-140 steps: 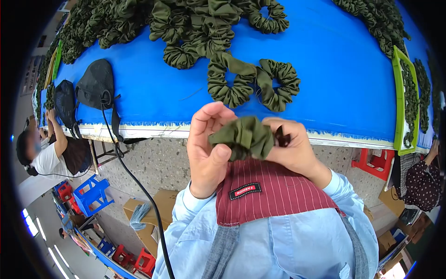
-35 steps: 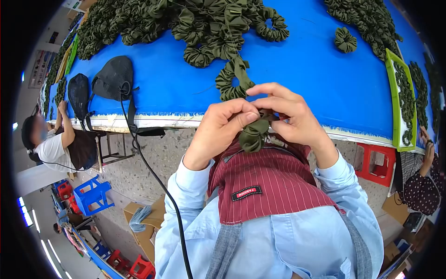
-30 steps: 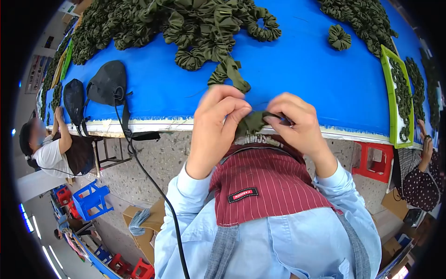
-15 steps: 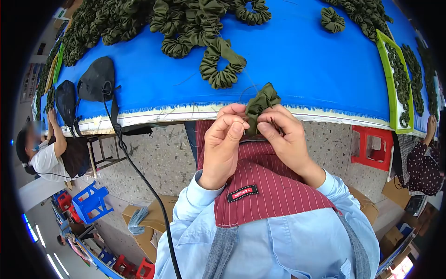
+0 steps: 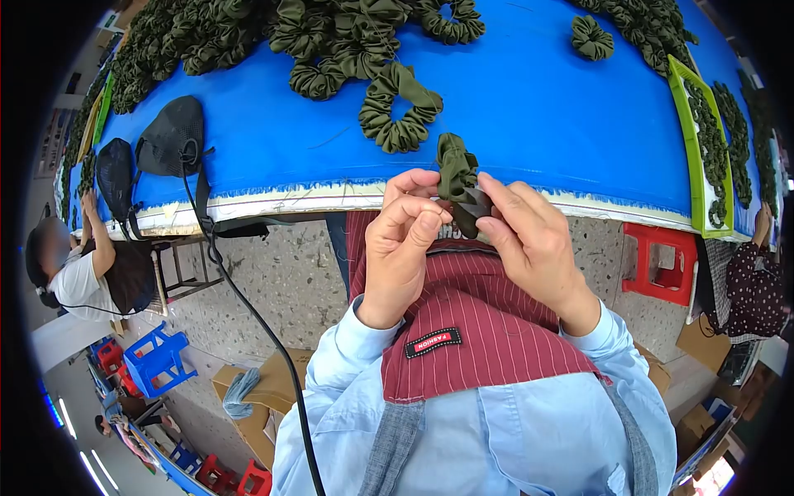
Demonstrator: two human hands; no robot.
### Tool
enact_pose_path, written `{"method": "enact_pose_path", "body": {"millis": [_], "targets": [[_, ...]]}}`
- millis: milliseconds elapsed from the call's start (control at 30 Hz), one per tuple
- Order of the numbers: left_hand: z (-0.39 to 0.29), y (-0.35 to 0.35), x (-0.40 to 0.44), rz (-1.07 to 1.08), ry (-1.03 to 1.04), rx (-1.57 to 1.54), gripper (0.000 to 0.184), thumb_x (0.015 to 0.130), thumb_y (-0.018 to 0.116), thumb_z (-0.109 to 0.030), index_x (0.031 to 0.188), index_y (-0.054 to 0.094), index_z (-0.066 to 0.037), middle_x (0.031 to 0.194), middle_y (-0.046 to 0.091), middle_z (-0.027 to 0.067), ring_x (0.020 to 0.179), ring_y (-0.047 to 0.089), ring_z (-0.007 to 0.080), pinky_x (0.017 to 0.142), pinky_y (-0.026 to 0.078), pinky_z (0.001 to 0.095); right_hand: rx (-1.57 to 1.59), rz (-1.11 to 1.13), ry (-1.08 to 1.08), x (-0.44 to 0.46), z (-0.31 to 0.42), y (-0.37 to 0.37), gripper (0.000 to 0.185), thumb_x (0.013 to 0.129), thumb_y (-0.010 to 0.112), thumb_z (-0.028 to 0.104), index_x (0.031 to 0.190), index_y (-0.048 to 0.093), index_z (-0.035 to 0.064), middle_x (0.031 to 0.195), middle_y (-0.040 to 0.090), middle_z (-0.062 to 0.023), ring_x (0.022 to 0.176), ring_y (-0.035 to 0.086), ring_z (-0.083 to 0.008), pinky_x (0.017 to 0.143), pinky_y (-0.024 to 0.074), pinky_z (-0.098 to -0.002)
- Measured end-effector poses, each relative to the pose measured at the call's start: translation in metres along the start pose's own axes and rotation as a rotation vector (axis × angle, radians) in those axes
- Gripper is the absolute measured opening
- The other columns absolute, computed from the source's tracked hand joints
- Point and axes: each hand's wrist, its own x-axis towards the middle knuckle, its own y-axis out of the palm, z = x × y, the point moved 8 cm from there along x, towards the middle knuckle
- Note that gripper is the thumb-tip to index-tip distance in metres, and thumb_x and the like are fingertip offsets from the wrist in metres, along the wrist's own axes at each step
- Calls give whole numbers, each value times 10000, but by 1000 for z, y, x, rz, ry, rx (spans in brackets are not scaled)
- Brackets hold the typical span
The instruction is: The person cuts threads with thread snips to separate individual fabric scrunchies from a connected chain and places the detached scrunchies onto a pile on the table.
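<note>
Between my hands, over the table's front edge, a dark green gathered fabric piece [image 5: 457, 169] stands upright. My left hand [image 5: 403, 244] pinches at its lower left side, fingertips pressed together. My right hand [image 5: 533, 240] has its fingers bent round the lower right side, with a dark, blurred bit at the fingertips. Just beyond, a green scrunchie [image 5: 399, 107] lies on the blue table [image 5: 529, 107], its ring open. A large pile of green scrunchies [image 5: 231, 33] is at the back left.
A single scrunchie [image 5: 592, 38] lies by a second pile [image 5: 653, 33] at the back right. A green-rimmed tray [image 5: 691, 149] stands at the right edge. Black mesh bags [image 5: 169, 136] with a cable are on the left. A person [image 5: 83, 264] sits far left; a red stool [image 5: 657, 264] stands below.
The held fabric piece has gone from low between my fingers to upright above them. My right hand has shifted slightly right. One scrunchie seen beside the ring on the table earlier is gone from there.
</note>
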Motion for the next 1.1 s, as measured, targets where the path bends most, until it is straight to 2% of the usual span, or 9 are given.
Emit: {"method": "enact_pose_path", "body": {"millis": [167,333,700,833,867,933,1000,1067,1100], "targets": [[-5,2,0,-10,11,68,104,882,595,-109,850,624,-15,1226,398,120,1060,427,207,902,371,308,-245,-31,-240,8,12,-6,379,715,687,38,1081,608,-19,753,545,-62,585,488,-169,505,399,-270],[-5,4,0,9,29,131,101,880,596,-105,850,629,-15,1221,404,128,1063,428,215,884,382,297,-421,55,-297,14,22,-4,363,691,698,42,1044,623,1,758,553,-49,576,486,-157,496,400,-265],[-5,6,4,34,43,173,101,885,586,-97,864,626,-6,1223,404,128,1063,443,217,884,407,305,-527,100,-294,17,17,1,318,698,693,31,1008,626,11,747,549,-29,571,475,-131,493,384,-239],[0,4,8,0,2,25,98,889,576,-86,873,618,1,1220,409,115,1076,459,217,915,413,321,5,-177,-7,17,-19,-10,236,735,689,52,958,613,35,751,559,-18,572,467,-111,490,375,-229],[2,1,8,-13,1,0,93,889,565,-72,876,614,6,1210,428,111,1082,468,215,926,413,325,1,-175,-10,15,-21,-7,236,735,689,52,958,613,35,751,559,-18,572,467,-111,490,375,-229],[1,-6,6,-30,3,-28,88,889,554,-58,880,610,10,1199,447,107,1087,477,214,938,413,328,235,-132,225,5,-41,8,221,734,690,36,939,608,30,745,572,-10,573,459,-98,506,377,-216],[-9,-21,-1,-106,3,76,86,886,537,-40,874,609,5,1063,562,106,980,551,185,889,441,284,477,-82,470,-9,-55,25,207,732,691,20,919,603,26,740,585,-1,574,451,-86,523,379,-203],[-23,-57,-18,-229,-80,401,87,913,505,-54,914,580,-11,906,603,89,874,603,188,830,489,296,517,-75,498,-11,-52,29,203,732,692,21,914,601,24,734,585,4,572,446,-82,525,377,-201],[-38,-73,-27,-377,-109,594,122,879,512,-7,912,629,-9,744,641,42,654,595,128,657,480,219,553,-71,523,-12,-51,31,201,733,694,22,909,599,21,729,585,8,570,441,-78,527,376,-200]]}}
